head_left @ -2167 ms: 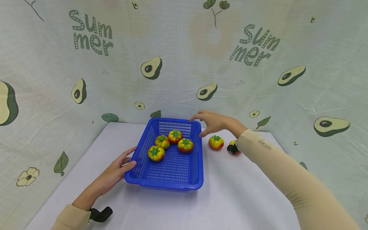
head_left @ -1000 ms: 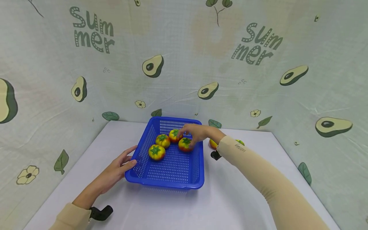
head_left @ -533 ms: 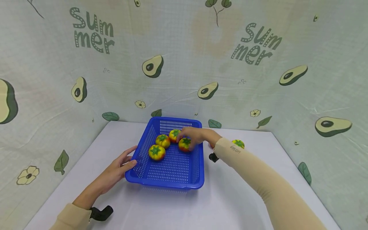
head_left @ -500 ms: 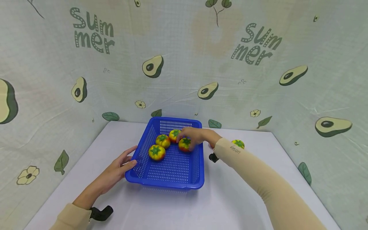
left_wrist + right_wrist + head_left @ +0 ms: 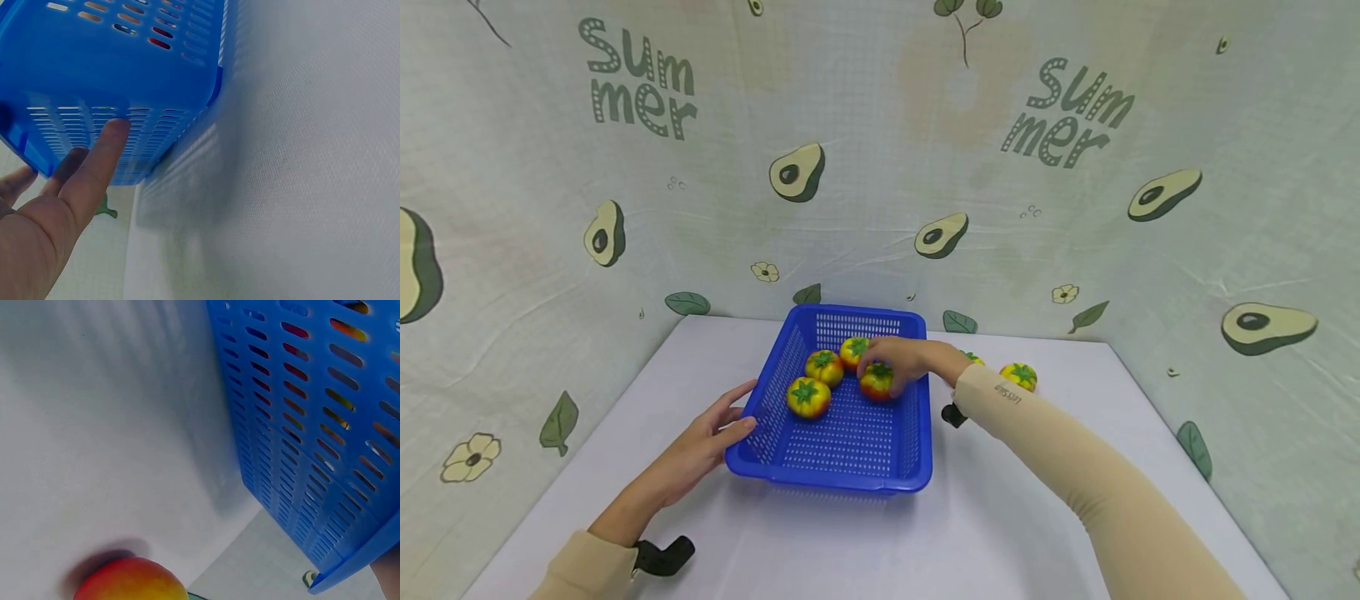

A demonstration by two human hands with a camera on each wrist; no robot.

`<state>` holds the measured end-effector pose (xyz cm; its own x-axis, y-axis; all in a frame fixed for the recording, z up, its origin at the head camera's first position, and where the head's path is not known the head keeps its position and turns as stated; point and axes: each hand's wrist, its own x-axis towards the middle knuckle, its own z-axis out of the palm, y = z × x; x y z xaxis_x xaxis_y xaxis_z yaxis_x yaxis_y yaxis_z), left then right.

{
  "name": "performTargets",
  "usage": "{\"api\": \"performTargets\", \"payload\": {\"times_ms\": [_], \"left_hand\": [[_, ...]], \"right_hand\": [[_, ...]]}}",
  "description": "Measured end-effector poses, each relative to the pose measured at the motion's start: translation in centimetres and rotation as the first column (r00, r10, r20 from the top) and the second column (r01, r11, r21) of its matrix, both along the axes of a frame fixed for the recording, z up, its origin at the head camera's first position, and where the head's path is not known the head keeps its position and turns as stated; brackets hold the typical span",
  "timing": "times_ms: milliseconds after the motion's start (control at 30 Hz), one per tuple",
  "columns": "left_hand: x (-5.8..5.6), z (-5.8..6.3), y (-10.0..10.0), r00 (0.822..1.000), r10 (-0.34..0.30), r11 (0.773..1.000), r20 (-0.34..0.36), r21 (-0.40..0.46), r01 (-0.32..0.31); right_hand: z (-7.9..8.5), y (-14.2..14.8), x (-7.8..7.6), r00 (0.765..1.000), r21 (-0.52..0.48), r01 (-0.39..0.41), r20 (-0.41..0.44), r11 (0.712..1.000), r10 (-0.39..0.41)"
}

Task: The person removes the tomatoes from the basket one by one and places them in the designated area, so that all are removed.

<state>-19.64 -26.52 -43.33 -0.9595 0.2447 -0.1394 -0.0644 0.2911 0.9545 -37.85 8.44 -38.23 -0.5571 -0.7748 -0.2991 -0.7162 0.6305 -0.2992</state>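
Note:
A blue plastic basket [image 5: 838,482] with slotted walls stands on the white table. Inside it, my right hand [image 5: 901,360] grips a yellow-red tomato [image 5: 876,385] with a green star-shaped top, fingers on the far side and thumb on the near side. Three similar tomatoes [image 5: 808,400] lie to its left and behind. Against the basket's left outer wall, my left hand [image 5: 696,446] rests with the thumb at the rim. The left wrist view shows its fingers [image 5: 100,165] fairly straight, touching the wall. The right wrist view hides most of the right hand behind the basket wall [image 5: 300,425].
To the right of the basket lie two more tomatoes: one tomato [image 5: 1018,375] in plain sight, another [image 5: 973,357] mostly behind the right forearm. Black wrist cameras [image 5: 664,557] hang under both wrists. A printed cloth [image 5: 865,108] surrounds the table [image 5: 1000,533] at the back and sides.
My right hand has come down from above the basket's right rim to the rightmost tomato and taken hold of it. That tomato has shifted slightly left. The left hand stays put.

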Motion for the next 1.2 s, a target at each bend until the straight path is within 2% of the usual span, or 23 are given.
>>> {"api": "performTargets", "payload": {"times_ms": [200, 400, 700, 933, 1200], "left_hand": [[0.0, -0.1, 0.0, 1.0, 0.0, 1.0, -0.001, 0.005, 0.0], [-0.1, -0.1, 0.1, 1.0, 0.002, 1.0, 0.002, 0.0, -0.002], [-0.1, -0.2, 0.1, 1.0, 0.001, 1.0, 0.002, -0.003, -0.001], [0.0, -0.1, 0.1, 1.0, -0.003, 1.0, -0.001, 0.005, 0.003], [-0.1, -0.1, 0.0, 1.0, -0.008, 1.0, -0.003, 0.008, 0.008]], "right_hand": [[0.1, -0.1, 0.1, 1.0, 0.003, 0.002, 0.005, 1.0, -0.002], [1.0, 0.2, 0.5, 1.0, -0.014, -0.007, -0.005, 1.0, 0.007], [3.6, 1.5, 1.1, 0.996, -0.072, -0.029, -0.085, 0.997, 0.023], [6.5, 3.2, 1.4, 0.995, -0.112, -0.012, -0.1, 0.994, 0.001], [8.7, 6.3, 1.9, 0.993, -0.134, 0.026, -0.107, 0.991, -0.041]]}}
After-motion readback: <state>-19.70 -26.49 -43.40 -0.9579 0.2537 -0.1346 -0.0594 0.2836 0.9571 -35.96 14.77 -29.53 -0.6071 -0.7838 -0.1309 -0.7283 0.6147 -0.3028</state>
